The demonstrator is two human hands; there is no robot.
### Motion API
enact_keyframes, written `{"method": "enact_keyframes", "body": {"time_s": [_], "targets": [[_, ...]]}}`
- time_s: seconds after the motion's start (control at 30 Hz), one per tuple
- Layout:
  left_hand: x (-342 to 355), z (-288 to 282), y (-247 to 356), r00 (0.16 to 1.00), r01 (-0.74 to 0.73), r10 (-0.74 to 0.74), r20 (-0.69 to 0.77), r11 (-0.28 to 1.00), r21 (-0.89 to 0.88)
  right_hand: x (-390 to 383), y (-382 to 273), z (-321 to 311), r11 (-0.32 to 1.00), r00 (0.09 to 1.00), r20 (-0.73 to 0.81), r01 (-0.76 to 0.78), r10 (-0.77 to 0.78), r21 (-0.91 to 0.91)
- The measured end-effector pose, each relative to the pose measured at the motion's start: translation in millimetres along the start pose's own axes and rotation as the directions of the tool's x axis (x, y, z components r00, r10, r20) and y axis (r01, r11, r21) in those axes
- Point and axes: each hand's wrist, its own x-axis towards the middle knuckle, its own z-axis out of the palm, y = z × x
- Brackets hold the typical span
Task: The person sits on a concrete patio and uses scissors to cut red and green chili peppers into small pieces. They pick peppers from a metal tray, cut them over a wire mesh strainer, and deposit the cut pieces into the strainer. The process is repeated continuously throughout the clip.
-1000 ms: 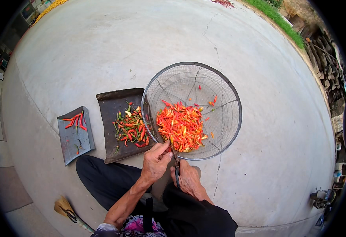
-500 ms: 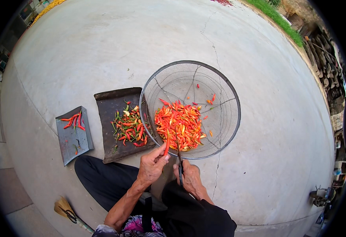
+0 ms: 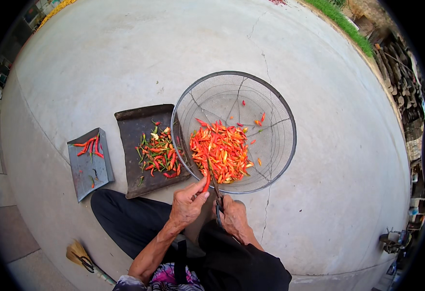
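I see one slender, smooth red chilli point(image 3: 207, 182), tilted almost upright, by the near rim of a round mesh basket point(image 3: 295, 133). Close on its right I make out dark metal scissors point(image 3: 215, 184), slanting, tips pointing away and slightly left, loops nearest me.

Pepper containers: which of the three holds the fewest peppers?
The small grey metal tray at far left: it holds only a few peppers, while the dark tray and the round mesh basket each hold many more.
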Motion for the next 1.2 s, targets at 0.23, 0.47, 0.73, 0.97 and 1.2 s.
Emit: {"method": "enact_keyframes", "body": {"time_s": [0.23, 0.47, 0.73, 0.97, 1.2], "targets": [[0, 3, -9, 0.994, 0.103, -0.108, -0.027, 0.984, -0.143, 1, -8, -16, 0.964, 0.979, 0.135, -0.18, 0.155, 0.194], [0, 6, -6, 0.998, 0.026, -0.033, -0.062, 0.993, -0.111, 1, -15, -12, 0.99, 0.984, 0.169, -0.075, 0.054, 0.119], [1, 6, -6, 0.995, 0.092, -0.098, -0.022, 0.977, -0.192, -8, -1, 7, 0.975, 0.999, 0.041, -0.038, 0.029, 0.219], [5, 6, -2, 0.987, 0.115, -0.146, -0.067, 0.932, -0.345, -2, -14, -8, 0.975, 0.984, 0.17, -0.092, 0.057, 0.204], [2, 1, -10, 1.0, -0.021, 0.021, -0.016, 0.999, -0.042, 0, -20, -10, 0.991, 0.98, 0.187, -0.081, 0.059, 0.11]]}}
